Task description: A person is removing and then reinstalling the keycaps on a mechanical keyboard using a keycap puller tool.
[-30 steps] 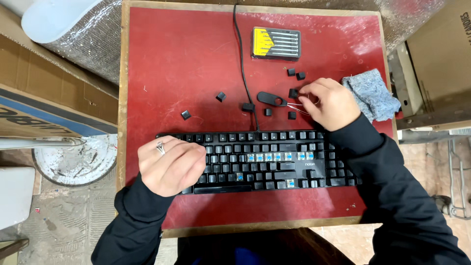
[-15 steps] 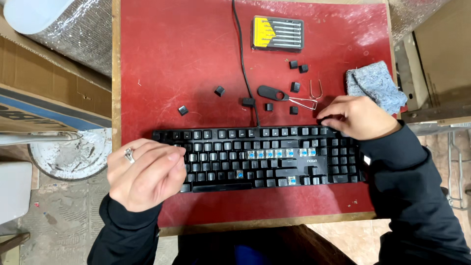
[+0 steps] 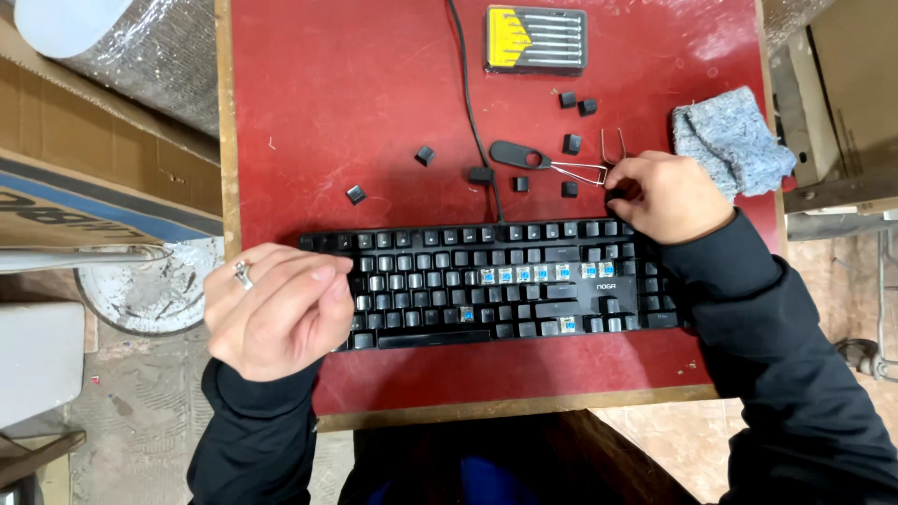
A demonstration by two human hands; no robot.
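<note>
Red table [image 3: 355,112]: keycap puller [image 3: 552,164] just left of right hand [image 3: 669,196].

The broad red tabletop [image 3: 337,103] above the black keyboard [image 3: 486,285] lies mostly open on the left, with only two loose keycaps [image 3: 425,155] in the way. The cable [image 3: 468,84] runs down the middle and splits that space. To the right it is crowded: scattered keycaps, a black keycap puller [image 3: 524,156], a wire tool [image 3: 613,145], the screwdriver case [image 3: 536,39] and a grey cloth [image 3: 730,140] beside the right hand [image 3: 669,196]. The left hand [image 3: 281,313] covers the keyboard's left end
</note>
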